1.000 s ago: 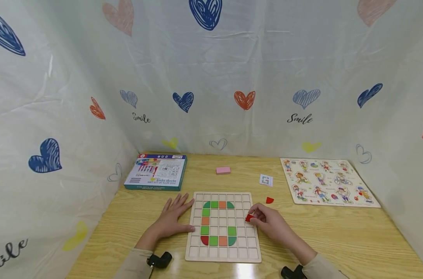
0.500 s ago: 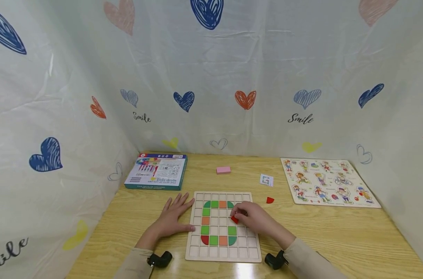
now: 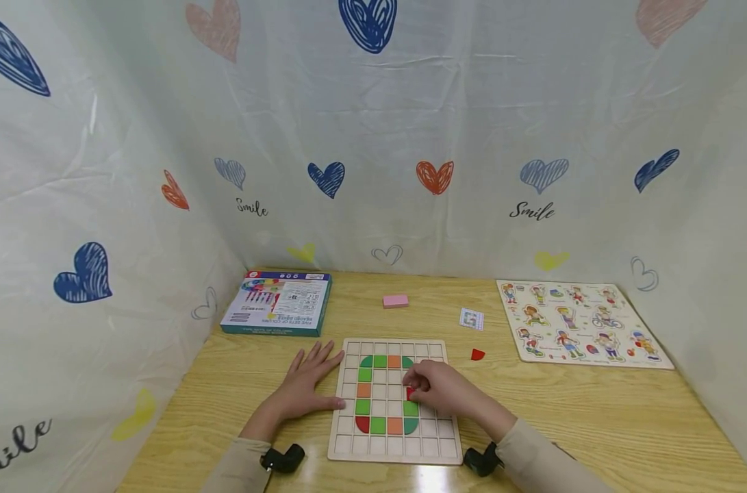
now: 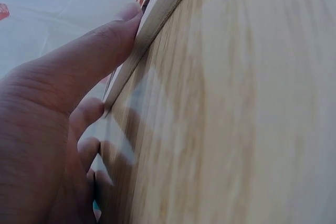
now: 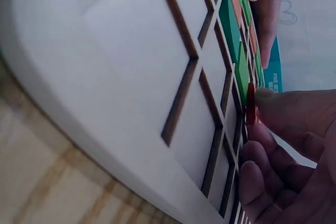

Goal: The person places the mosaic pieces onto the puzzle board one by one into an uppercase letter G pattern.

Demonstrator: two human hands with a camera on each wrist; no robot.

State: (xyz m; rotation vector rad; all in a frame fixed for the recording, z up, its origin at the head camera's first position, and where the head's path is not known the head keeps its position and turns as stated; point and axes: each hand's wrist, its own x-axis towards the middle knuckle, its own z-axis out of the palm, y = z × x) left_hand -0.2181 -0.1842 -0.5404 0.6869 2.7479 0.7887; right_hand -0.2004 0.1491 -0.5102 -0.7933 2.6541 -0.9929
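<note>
My right hand (image 3: 437, 389) pinches a small red tile (image 5: 251, 103) between thumb and fingers over a pale wooden grid board (image 3: 394, 445). The tile is at the cell just above a light green square (image 3: 411, 409) in the pattern's right column. Green, orange and red tiles sit in the board's cells, forming a rounded outline, with a dark red quarter-round (image 3: 363, 424) at its lower left corner. My left hand (image 3: 302, 387) lies with fingers spread at the board's left side, and its thumb (image 4: 123, 24) touches the board's edge.
A red quarter-round piece (image 3: 478, 355) lies right of the board. Behind stand a flat box (image 3: 276, 305), a pink block (image 3: 395, 301) and a small pattern card (image 3: 472, 319). A picture puzzle board (image 3: 583, 325) lies at the right, and a heart-printed curtain (image 3: 373, 123) hangs behind the table.
My right hand has carried the red tile leftward from the board's right edge, then slightly down to the cell above the light green square. My left hand has stayed put.
</note>
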